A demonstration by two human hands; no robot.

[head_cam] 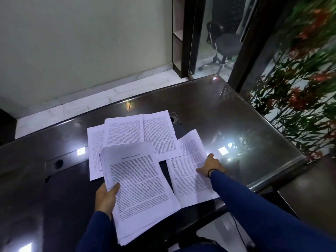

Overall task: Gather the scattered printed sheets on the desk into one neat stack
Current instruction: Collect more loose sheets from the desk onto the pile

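desk (227, 110) far right bare | sheets (160, 135) cover centre

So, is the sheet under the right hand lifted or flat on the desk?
Flat: the sheet lies on the desk, right hand resting on its edge.

Stack (140, 188) at lower centre of the frame, over the counter's (209, 110) near edge, in left hand (105, 196). Just right of it, one sheet (189, 171) flat on counter, under right hand (211, 165) at its right edge. Behind stack, toward frame centre, three overlapping sheets (138, 131) on counter. Chair (223, 44) at upper right beyond the counter; plants (300, 88) along right edge.
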